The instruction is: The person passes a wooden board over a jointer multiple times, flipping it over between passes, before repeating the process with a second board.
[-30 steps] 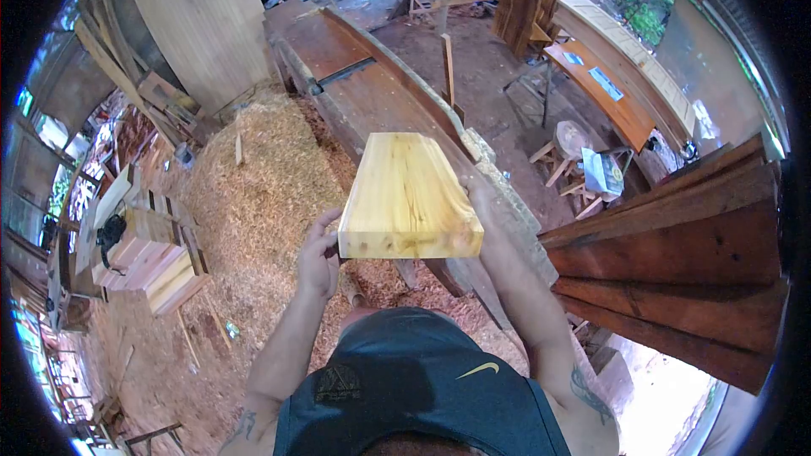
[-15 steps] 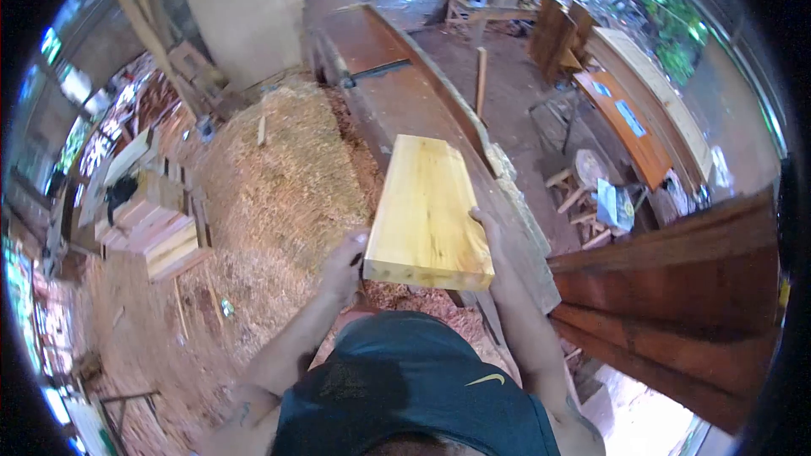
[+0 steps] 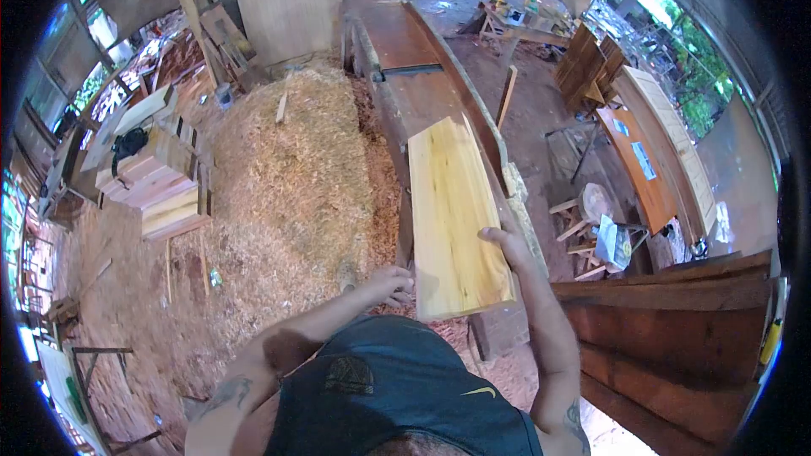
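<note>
A pale yellow wooden board (image 3: 456, 228) lies lengthwise over the near end of a long machine bed with a raised side rail, which looks like a jointer (image 3: 427, 101). My right hand (image 3: 508, 247) grips the board's right edge, thumb on the top face and the other fingers hidden beyond the edge. Just left of the board is my left hand (image 3: 394, 285), off its edge, fingers loosely bent and apart, holding nothing. A dark slot (image 3: 412, 70) crosses the bed farther ahead.
Wood shavings (image 3: 296, 160) are heaped left of the machine. Stacked boards (image 3: 160, 173) stand farther left. Large reddish-brown planks (image 3: 667, 329) rise close on my right. Beyond them are a small stool (image 3: 591, 207) and an orange-brown panel (image 3: 638, 169).
The board has gone from being held in both hands to lying flatter along the bed. My left hand has let go of its edge; my right hand still holds on.
</note>
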Tool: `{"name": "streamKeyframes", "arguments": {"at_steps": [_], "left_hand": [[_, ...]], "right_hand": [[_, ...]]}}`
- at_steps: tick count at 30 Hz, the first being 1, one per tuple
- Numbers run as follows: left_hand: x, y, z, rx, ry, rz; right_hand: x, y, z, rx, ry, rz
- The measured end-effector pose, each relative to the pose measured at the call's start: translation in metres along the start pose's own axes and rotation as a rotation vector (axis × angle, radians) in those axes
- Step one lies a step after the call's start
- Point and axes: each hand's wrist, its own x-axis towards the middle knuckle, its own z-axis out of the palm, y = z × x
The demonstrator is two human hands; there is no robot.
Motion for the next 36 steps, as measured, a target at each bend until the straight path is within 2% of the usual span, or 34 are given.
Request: {"name": "streamKeyframes", "arguments": {"at_steps": [1,2,5,7,10,11,14,17,20,23,26,29,32,35,36], "left_hand": [[-0.002,0.001,0.003,0.048,0.012,0.011],[-0.004,0.001,0.003,0.136,0.083,0.033],[0.008,-0.025,-0.023,0.397,0.105,0.165],[0.009,-0.054,-0.044,0.493,0.258,0.197],[0.024,-0.109,-0.088,0.599,0.463,0.292],[0.023,-0.125,-0.101,0.631,0.524,0.326],[-0.004,-0.132,-0.126,0.714,0.512,0.21],[-0.018,-0.15,-0.152,1.14,0.476,0.108],[-0.012,-0.202,-0.187,1.48,0.305,0.099],[-0.022,-0.225,-0.196,1.348,0.407,0.084],[-0.024,-0.241,-0.204,1.038,0.435,-0.126],[-0.012,-0.268,-0.214,1.414,0.326,-0.071],[-0.011,-0.26,-0.207,1.142,0.291,-0.23],[-0.007,-0.256,-0.198,1.344,0.35,-0.045],[-0.006,-0.251,-0.196,1.393,0.305,0.005]], "right_hand": [[0.007,0.006,-0.003,-0.079,-0.035,-0.072],[0.01,0.013,-0.006,-0.254,-0.024,-0.095],[0.003,0.036,-0.008,-0.781,0.003,-0.173],[-0.005,0.047,-0.011,-1.132,0.023,-0.23],[-0.017,0.02,0.006,-1.38,0.075,-0.211],[-0.029,0.005,0.018,-1.413,0.094,-0.18],[-0.043,-0.025,0.04,-1.269,0.019,-0.05],[-0.05,-0.034,0.06,-1.332,0.009,-0.036],[-0.059,-0.052,0.076,-1.314,0.022,-0.03],[-0.057,-0.046,0.078,-1.307,0.057,-0.032],[-0.052,-0.029,0.071,-1.32,0.109,-0.157],[-0.054,-0.035,0.073,-1.344,0.124,-0.259],[-0.05,-0.02,0.073,-1.297,0.135,-0.211],[-0.049,-0.027,0.071,-1.239,0.092,-0.079],[-0.048,-0.026,0.069,-1.22,0.088,-0.064]]}}
